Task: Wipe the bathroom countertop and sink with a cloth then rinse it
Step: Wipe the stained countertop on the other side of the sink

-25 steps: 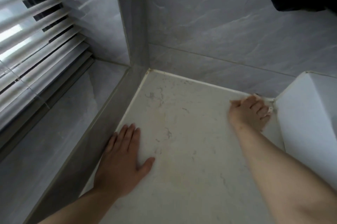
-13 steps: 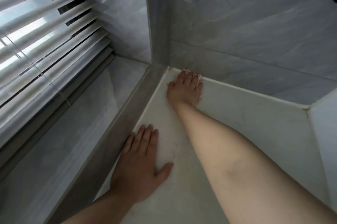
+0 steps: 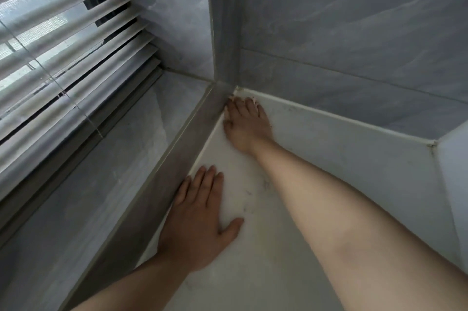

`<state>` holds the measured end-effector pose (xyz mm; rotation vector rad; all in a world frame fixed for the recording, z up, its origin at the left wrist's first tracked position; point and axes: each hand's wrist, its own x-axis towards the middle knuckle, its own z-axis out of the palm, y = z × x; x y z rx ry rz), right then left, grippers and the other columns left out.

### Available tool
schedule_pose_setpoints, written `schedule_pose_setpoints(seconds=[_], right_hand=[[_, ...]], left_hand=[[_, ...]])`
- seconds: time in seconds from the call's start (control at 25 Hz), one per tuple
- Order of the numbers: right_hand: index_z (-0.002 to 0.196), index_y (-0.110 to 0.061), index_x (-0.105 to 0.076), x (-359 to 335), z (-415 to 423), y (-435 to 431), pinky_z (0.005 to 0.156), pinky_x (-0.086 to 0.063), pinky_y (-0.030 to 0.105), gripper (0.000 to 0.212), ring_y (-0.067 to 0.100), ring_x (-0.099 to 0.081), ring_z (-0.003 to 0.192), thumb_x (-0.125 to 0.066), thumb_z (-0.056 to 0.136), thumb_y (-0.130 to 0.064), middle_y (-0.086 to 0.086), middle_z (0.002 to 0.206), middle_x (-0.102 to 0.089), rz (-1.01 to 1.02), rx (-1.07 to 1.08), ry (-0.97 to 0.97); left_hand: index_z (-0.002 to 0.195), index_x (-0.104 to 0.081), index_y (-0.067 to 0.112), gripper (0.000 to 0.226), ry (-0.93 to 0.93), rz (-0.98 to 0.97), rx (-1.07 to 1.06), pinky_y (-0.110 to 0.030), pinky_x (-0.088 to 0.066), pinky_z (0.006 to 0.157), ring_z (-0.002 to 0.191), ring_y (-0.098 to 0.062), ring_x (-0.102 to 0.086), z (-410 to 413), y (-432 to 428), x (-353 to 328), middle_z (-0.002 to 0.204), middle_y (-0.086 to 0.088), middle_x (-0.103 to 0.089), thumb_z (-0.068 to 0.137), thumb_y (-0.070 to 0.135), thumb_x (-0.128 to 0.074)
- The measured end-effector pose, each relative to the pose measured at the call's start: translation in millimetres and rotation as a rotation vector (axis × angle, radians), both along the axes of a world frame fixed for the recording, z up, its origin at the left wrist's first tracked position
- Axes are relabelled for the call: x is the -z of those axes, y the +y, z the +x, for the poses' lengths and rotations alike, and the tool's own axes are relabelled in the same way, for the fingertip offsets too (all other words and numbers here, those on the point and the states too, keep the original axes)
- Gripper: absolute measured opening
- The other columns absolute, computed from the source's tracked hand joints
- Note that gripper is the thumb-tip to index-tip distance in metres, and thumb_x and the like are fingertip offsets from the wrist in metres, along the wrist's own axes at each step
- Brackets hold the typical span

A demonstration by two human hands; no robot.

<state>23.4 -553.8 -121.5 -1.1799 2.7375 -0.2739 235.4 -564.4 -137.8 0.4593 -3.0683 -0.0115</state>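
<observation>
- Cloth (image 3: pixel 254 100): only a pale scrap shows, centre frame, in the countertop's (image 3: pixel 253 265) far corner.
- Right hand (image 3: pixel 247 125) presses it with straight fingers; left hand (image 3: pixel 200 219) lies flat and empty, lower centre.
- Countertop wiping looks partly done; sink (unseen) and rinse probably left.

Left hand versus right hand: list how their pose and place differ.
The left hand lies near, beside the grey ledge; the right hand reaches into the far corner. The left hand's thumb spreads wide; the right hand's thumb lies close to its fingers. Both press flat on the white marbled countertop.
</observation>
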Motion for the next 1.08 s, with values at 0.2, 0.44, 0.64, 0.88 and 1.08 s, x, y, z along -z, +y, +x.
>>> schedule_pose_setpoints(seconds=[0.2, 0.44, 0.64, 0.88, 1.08], right_hand=[[0.151, -0.030, -0.007, 2, -15, 79, 0.116, -0.002, 0.037, 0.054, 0.018, -0.003, 0.146, -0.022, 0.100, -0.040, -0.007, 0.159, -0.006, 0.051, 0.080, 0.038], [0.151, -0.024, -0.008, 3, -11, 124, 0.117, -0.003, 0.042, 0.056, 0.026, -0.004, 0.146, -0.024, 0.099, -0.038, -0.003, 0.160, -0.007, 0.089, 0.478, 0.010], [0.150, -0.032, -0.011, 0, 78, 74, 0.115, 0.002, 0.033, 0.052, 0.018, -0.004, 0.146, -0.017, 0.099, -0.042, -0.010, 0.159, -0.011, -0.002, -0.156, -0.004], [0.150, -0.033, -0.011, 7, 7, 180, 0.116, -0.007, 0.039, 0.068, 0.022, -0.009, 0.146, -0.001, 0.085, -0.052, -0.008, 0.159, -0.012, 0.111, 0.289, 0.097], [0.151, -0.023, -0.010, 7, 42, 128, 0.117, -0.002, 0.042, 0.056, 0.029, -0.008, 0.145, -0.026, 0.099, -0.037, 0.000, 0.159, -0.012, 0.035, 0.372, 0.067]], left_hand=[[0.132, -0.049, 0.001, 0.080, -0.009, -0.008, 0.002, -0.041, -0.022, 0.104, 0.129, -0.029, -0.043, 0, 0, -3, 0.139, -0.016, -0.046, 0.080, 0.060, -0.034], [0.133, -0.047, 0.002, 0.081, -0.017, 0.002, -0.018, -0.039, -0.019, 0.106, 0.131, -0.028, -0.041, 0, 0, -2, 0.141, -0.015, -0.045, 0.081, 0.062, -0.033], [0.131, -0.049, 0.000, 0.080, -0.019, 0.006, -0.021, -0.041, -0.021, 0.104, 0.128, -0.031, -0.044, -2, 1, -2, 0.138, -0.017, -0.048, 0.080, 0.060, -0.032], [0.133, -0.047, 0.001, 0.081, -0.019, -0.004, -0.030, -0.040, -0.019, 0.105, 0.130, -0.029, -0.042, -1, 0, -3, 0.140, -0.016, -0.045, 0.080, 0.061, -0.032], [0.133, -0.047, 0.001, 0.082, -0.013, 0.001, -0.022, -0.040, -0.019, 0.106, 0.131, -0.030, -0.041, -2, 0, 0, 0.141, -0.016, -0.045, 0.080, 0.061, -0.031]])
